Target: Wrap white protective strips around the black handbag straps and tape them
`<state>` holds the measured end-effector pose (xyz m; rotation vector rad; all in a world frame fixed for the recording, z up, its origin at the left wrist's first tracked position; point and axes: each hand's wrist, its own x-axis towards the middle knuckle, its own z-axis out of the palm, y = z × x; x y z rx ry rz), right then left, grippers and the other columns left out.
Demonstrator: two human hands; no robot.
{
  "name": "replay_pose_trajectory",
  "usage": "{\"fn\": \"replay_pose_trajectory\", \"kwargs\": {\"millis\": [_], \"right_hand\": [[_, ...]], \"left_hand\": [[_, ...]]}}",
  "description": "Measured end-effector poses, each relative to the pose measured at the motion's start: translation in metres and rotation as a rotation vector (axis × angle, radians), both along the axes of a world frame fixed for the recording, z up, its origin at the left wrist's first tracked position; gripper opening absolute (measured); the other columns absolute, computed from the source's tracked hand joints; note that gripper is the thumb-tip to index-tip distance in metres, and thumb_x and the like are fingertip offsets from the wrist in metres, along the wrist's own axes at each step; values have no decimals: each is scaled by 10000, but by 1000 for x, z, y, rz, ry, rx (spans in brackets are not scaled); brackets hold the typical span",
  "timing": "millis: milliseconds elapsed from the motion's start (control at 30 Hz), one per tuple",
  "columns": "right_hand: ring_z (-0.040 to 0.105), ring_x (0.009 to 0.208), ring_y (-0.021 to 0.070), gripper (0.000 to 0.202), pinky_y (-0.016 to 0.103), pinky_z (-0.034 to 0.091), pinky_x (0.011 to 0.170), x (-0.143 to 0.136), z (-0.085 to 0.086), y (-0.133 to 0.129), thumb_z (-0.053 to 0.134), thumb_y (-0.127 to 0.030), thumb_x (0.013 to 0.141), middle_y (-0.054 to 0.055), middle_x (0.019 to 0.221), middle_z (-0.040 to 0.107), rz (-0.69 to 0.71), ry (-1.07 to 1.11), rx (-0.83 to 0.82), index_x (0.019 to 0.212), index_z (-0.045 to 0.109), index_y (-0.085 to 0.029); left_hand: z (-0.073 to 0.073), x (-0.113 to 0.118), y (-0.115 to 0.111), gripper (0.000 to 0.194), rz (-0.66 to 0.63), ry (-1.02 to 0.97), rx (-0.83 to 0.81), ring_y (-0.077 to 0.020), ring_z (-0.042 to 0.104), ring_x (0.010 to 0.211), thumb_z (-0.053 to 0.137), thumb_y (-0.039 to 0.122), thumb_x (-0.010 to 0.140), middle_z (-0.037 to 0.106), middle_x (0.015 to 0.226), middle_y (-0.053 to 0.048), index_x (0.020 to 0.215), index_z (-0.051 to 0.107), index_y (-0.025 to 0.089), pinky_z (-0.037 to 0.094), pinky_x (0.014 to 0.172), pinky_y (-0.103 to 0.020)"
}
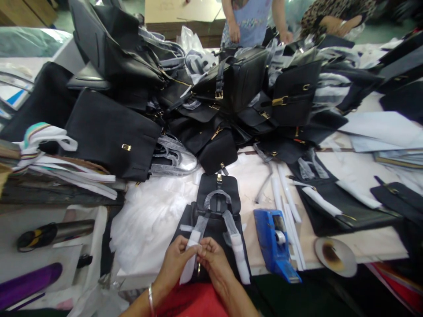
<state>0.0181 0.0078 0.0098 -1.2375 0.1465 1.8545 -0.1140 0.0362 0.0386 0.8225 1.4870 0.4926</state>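
Left hand (176, 259) and right hand (214, 259) both grasp white wrap (187, 270) on strap (202, 223) of black backpack (218, 187). Blue tape dispenser (269, 240) beside backpack, on table (373, 247).

A backpack (218, 204) is lying at the near edge of the table (373, 248), with the left hand (178, 259) and right hand (214, 260) meeting at its left strap (200, 224). Sheets (145, 220) are lying to its left, a flask (74, 231) farther left. To its right a dispenser (269, 235) is resting; sticks (291, 215) are lying between this and a flat bag (357, 215), and a dish (346, 262) is sitting before that bag. Behind the backpack, more bags (247, 79) are lying piled.
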Motion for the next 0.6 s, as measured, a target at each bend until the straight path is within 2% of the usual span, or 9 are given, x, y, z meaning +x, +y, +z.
{"fn": "replay_pose_trajectory", "kwargs": {"millis": [233,333,400,467,533,600], "right_hand": [[556,512,80,424,196,448,533,-3,-9,0,869,-394,548,-50,626,611,7,-105,72,781,586,-181],[557,495,102,381,207,446,503,-6,-3,-2,829,-401,574,-54,573,593,9,-199,95,773,585,-186],[566,501,120,283,206,438,474,-2,12,-7,771,-371,638,-50,562,597,46,-315,119,770,595,-192],[602,558,147,148,207,438,462,13,35,-15,675,-325,734,-28,627,640,166,-493,157,810,623,-209],[642,645,175,119,222,461,492,44,62,-25,586,-306,812,-1,729,687,300,-711,166,878,652,-232],[654,690,197,181,255,483,571,91,82,-37,554,-360,852,25,786,708,297,-980,106,919,671,-241]], "left_hand": [[-4,-1,5,358,-4,65,-12,-181,605,583,721,487,691,654,639,-9,744,595,156,450,559,-265],[-4,-1,5,388,-29,50,-32,-199,619,579,718,520,680,667,635,-20,746,599,157,452,543,-271],[-5,-1,5,417,-55,62,-51,-214,633,585,710,555,676,684,645,-29,759,602,160,456,540,-276],[-8,-3,5,455,-91,121,-62,-230,644,601,703,596,661,701,657,-35,776,611,165,460,543,-279],[-11,-4,6,474,-135,158,-77,-245,659,629,694,619,654,719,682,-37,795,622,172,471,566,-284],[-14,-6,6,470,-158,154,-92,-254,674,663,687,627,658,732,706,-35,798,623,183,483,598,-285]]}}
